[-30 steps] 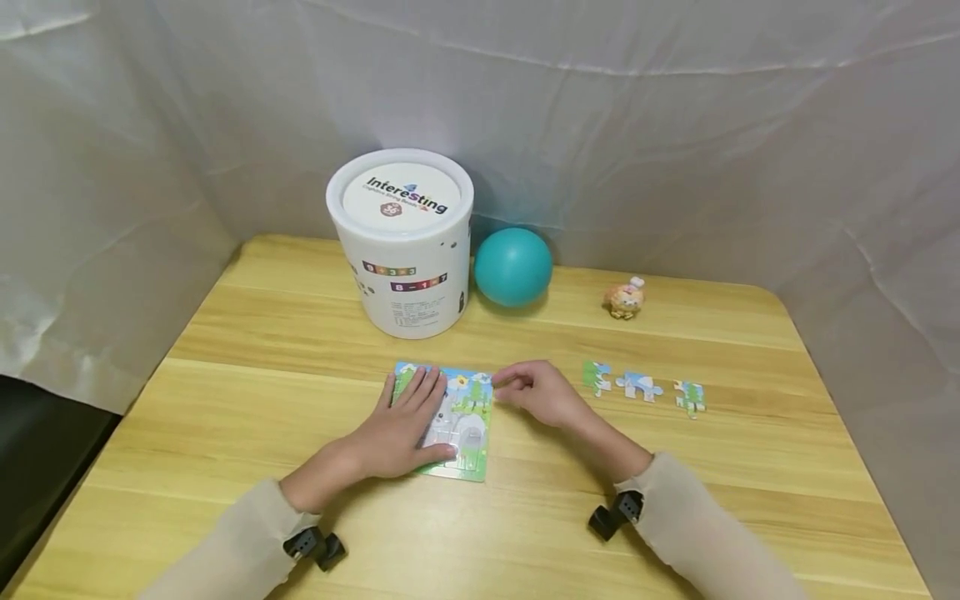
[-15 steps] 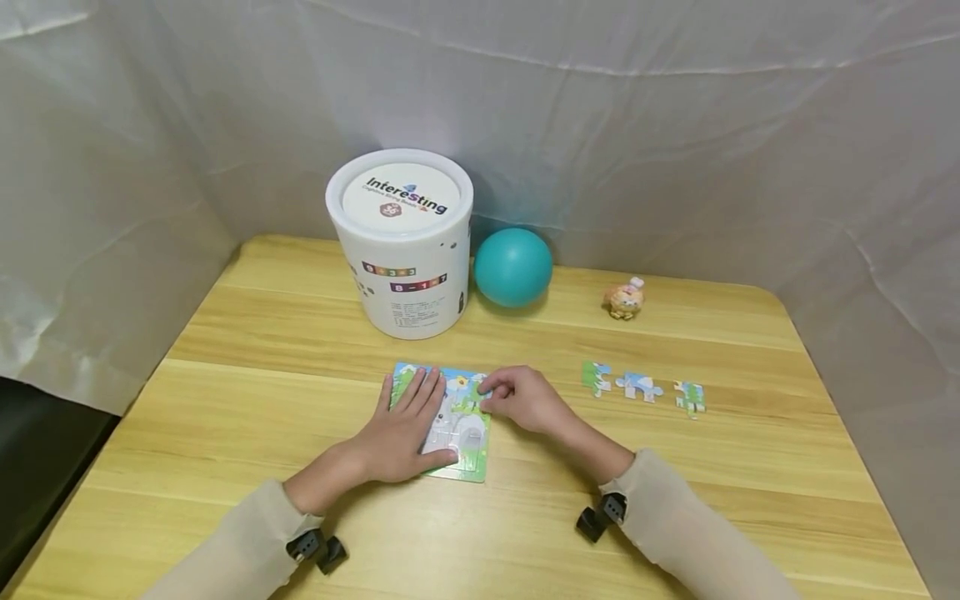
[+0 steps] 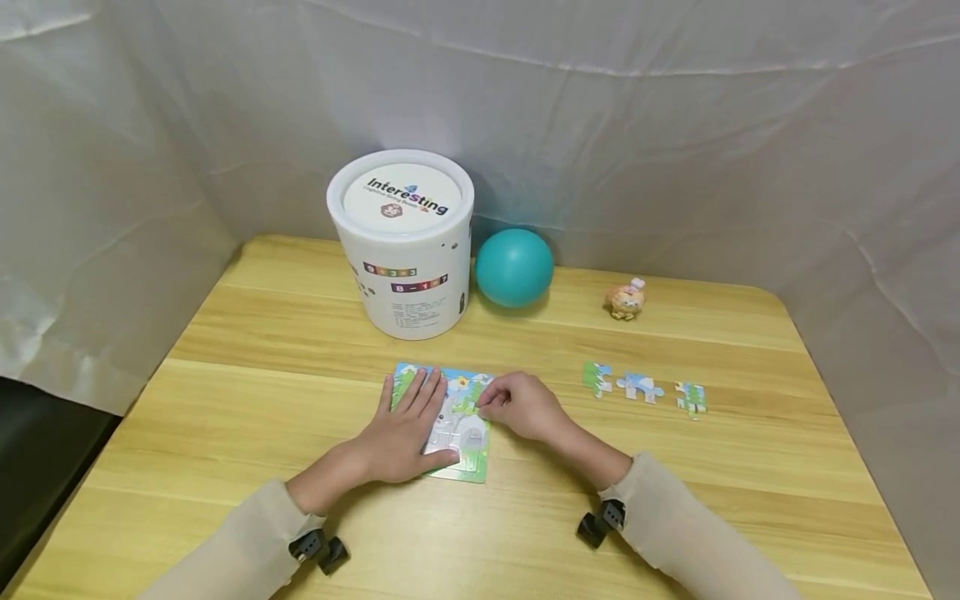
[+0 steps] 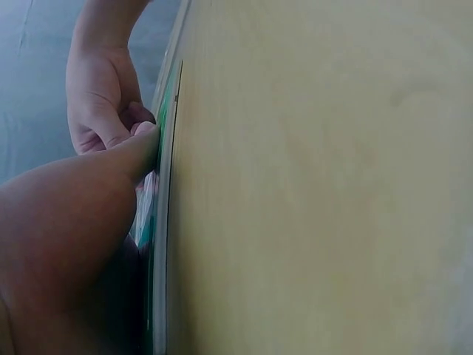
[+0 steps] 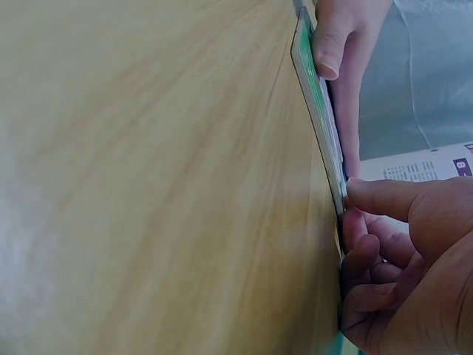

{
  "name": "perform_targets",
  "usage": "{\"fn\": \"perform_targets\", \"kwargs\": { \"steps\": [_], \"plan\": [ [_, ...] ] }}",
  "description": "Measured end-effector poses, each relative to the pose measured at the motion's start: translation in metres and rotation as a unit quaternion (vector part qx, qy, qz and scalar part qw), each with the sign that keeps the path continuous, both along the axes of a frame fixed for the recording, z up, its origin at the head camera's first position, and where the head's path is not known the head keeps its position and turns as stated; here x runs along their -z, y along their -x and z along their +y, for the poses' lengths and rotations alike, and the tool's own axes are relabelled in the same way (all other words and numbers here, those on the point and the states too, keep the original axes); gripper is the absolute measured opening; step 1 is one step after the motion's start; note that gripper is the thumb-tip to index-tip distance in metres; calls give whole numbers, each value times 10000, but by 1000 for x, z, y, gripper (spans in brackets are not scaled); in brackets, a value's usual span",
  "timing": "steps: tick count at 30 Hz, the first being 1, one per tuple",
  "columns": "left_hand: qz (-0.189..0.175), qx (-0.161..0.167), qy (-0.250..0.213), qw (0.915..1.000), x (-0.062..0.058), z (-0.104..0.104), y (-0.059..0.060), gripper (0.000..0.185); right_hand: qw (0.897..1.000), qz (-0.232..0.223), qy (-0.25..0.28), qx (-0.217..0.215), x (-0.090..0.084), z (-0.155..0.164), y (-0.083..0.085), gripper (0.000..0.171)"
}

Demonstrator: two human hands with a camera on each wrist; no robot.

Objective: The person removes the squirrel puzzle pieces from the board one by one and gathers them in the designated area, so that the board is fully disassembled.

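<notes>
A small jigsaw puzzle (image 3: pixel 468 467) with a grey animal, green ground and blue sky lies in its flat tray on the table. My left hand (image 3: pixel 405 423) rests flat over its left half, fingers spread and thumb along the lower part; it hides much of the picture. At the puzzle's right edge, my right hand (image 3: pixel 522 406) pinches a puzzle piece with thumb and index finger, the fingertips covering most of it. In the right wrist view, the right thumb (image 5: pixel 384 197) lies at the board's edge with the other fingers curled below. Three loose puzzle pieces (image 3: pixel 640 387) lie to the right.
Behind the puzzle stands a white bucket (image 3: pixel 408 283) with a printed lid. Beside it sits a teal ball (image 3: pixel 514 268), and farther right a small orange animal figurine (image 3: pixel 626 300). Grey cloth (image 3: pixel 600 125) hangs around the wooden table (image 3: pixel 262 400).
My right hand has moved left and slightly toward me, from just beside the puzzle's right edge onto it, its thumb and index finger closer together. The left hand stays in place.
</notes>
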State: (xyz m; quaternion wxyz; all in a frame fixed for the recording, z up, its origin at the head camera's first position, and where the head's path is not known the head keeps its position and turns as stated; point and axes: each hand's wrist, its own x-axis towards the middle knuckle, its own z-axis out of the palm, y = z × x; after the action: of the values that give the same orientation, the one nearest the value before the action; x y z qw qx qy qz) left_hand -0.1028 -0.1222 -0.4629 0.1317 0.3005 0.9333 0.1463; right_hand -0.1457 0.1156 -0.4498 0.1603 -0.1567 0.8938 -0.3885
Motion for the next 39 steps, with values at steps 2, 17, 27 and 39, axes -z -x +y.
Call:
{"fn": "perform_targets", "kwargs": {
  "steps": [2,17,27,39],
  "plan": [
    [-18,6,14,10000,-2,0,0,101,10000,-9,6,-4,0,0,-1,5],
    [-88,-82,44,9999,-3,2,0,99,9992,-306,56,264,-4,-5,-7,5],
    [-90,-76,52,9999,-4,2,0,99,9980,-321,425,331,-7,-5,-8,6],
    [169,-62,-23,9998,12,-2,2,103,9978,-263,548,255,-6,-3,-8,5]
  ]
}}
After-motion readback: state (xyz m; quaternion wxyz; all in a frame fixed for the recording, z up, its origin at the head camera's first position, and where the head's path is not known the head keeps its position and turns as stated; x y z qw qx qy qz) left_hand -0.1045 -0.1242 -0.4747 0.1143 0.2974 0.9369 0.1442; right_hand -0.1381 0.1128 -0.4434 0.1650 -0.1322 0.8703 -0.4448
